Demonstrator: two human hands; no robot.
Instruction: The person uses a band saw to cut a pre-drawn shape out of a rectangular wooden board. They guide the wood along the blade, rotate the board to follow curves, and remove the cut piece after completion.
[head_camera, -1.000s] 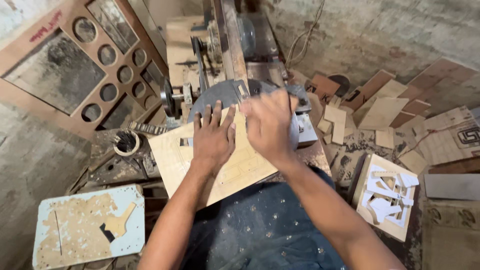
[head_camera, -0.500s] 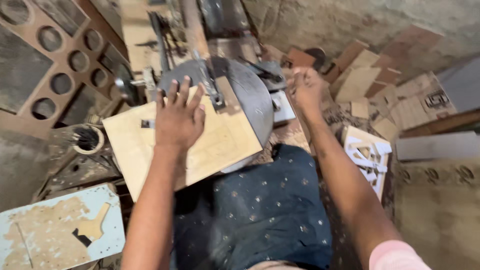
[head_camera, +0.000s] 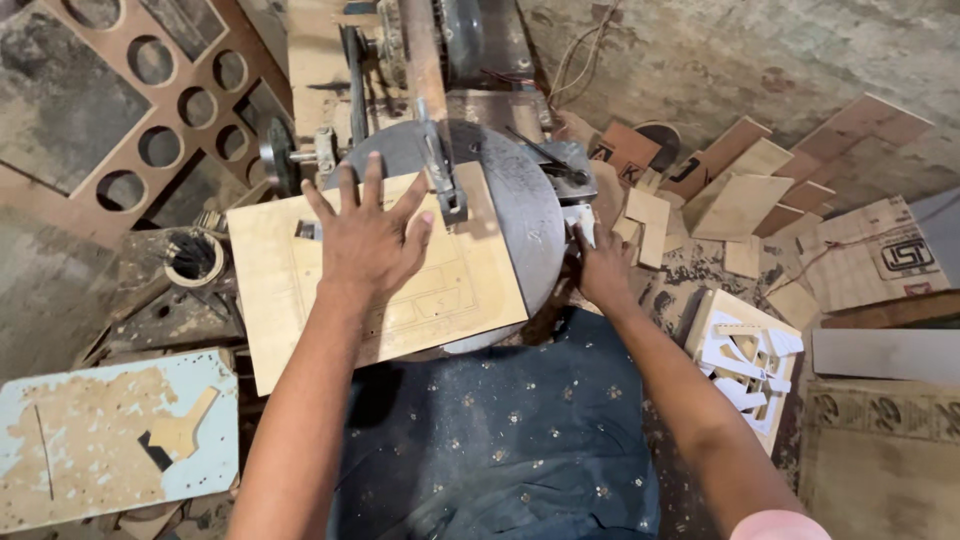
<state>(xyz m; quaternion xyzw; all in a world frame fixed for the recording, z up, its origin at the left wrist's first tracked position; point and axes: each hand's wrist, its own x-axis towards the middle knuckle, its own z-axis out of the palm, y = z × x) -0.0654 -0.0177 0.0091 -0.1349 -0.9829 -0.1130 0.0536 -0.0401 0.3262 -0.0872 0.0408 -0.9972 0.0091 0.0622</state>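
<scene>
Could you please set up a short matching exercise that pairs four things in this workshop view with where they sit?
Things:
1. left hand
2. right hand
3. pale blue board
4. panel with round holes

Places:
A. upper left, leaning behind the machine
B. flat on the plywood sheet, fingers spread
C. lower left, paint worn, with a cut-out
D. at the right edge of the round metal table

Pairs: 1-B, 2-D, 3-C, 4-A

pale tan plywood sheet (head_camera: 300, 290), grey round table (head_camera: 520, 210) — dark speckled cloth (head_camera: 500, 440)
</scene>
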